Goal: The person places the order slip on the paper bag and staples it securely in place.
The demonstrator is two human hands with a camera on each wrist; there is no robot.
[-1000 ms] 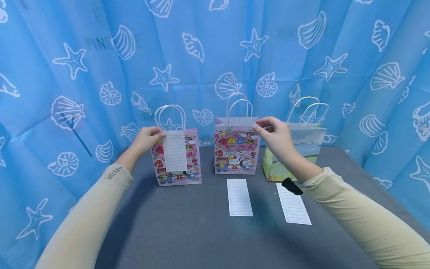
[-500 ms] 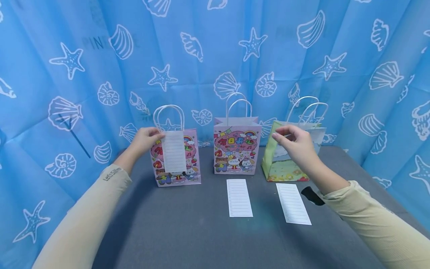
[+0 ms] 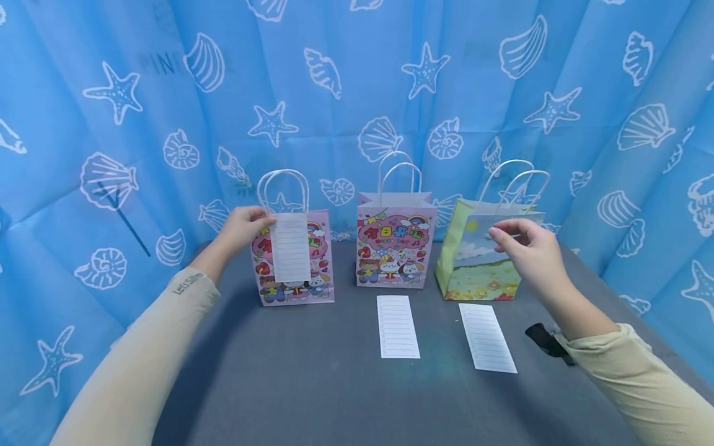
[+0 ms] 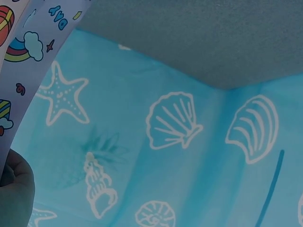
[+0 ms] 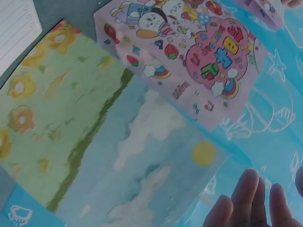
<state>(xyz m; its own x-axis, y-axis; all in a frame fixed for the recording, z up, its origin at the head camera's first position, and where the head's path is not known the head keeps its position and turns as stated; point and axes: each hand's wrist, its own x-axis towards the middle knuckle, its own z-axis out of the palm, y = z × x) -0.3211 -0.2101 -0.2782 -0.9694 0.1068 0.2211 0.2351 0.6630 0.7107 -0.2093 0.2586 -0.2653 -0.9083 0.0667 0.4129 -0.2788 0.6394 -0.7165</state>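
Observation:
At the left, a pink cartoon paper gift bag (image 3: 322, 254) stands with a lined paper slip (image 3: 290, 248) hanging over its front. My left hand (image 3: 245, 228) pinches the slip's upper left corner at the bag's top edge. In the left wrist view only part of that thumb and finger area shows beside the bag. My right hand (image 3: 530, 251) hovers in front of a green and blue landscape gift bag (image 3: 474, 282), its fingers loosely bent and holding nothing. Between the two stands a second pink gift bag (image 3: 390, 251), upright with its top agape.
Two lined paper slips lie flat on the grey tabletop: one slip (image 3: 398, 327) before the middle bag, another slip (image 3: 487, 337) before the landscape bag. A blue curtain (image 3: 346, 80) with shell and starfish prints hangs behind. A black strap (image 3: 549, 344) is at my right wrist.
My right hand has moved away from the middle bag's top edge, rightward and slightly down, to the front of the landscape bag. My left hand keeps its place on the slip.

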